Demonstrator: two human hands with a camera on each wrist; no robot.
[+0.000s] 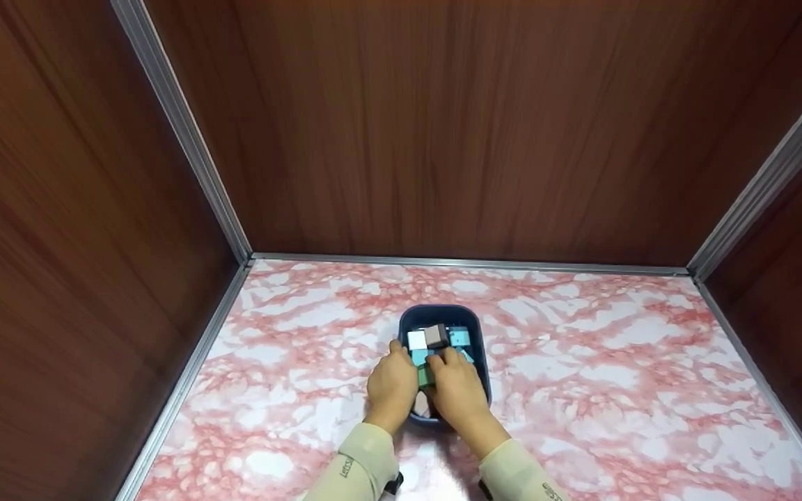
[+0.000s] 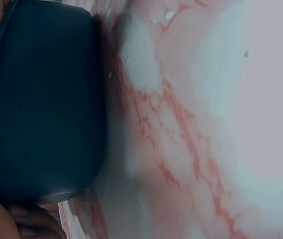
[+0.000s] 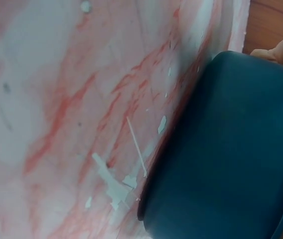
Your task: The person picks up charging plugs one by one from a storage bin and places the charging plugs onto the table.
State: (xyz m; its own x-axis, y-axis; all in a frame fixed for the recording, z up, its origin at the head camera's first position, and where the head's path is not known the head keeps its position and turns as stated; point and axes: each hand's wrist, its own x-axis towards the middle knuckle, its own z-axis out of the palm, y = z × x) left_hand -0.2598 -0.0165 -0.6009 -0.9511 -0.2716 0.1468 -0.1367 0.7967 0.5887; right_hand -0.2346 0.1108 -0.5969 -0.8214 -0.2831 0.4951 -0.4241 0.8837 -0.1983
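A dark blue plastic bin [image 1: 480, 327] stands on the marbled surface, filled with small blocks. My left hand [image 1: 391, 384] grips the bin's left wall, its fingers [image 2: 37, 221] curled along the outside in the left wrist view. My right hand [image 1: 458, 386] reaches inside over the blocks, fingertips down among them; whether it pinches one is hidden. A green block [image 1: 425, 377] lies between the hands, by the right thumb. Farther in are a white block [image 1: 416, 340], a beige-and-brown block [image 1: 436, 336] and a light blue block [image 1: 459, 337]. A pale block [image 1: 421, 404] sits at the near end.
The red-and-white marbled surface [image 1: 582, 362] extends around the bin. Brown wood-grain panels [image 1: 443, 125] with metal edge strips [image 1: 470, 263] enclose it at the back and both sides. Small white scraps [image 3: 112, 186] lie beside the bin in the right wrist view.
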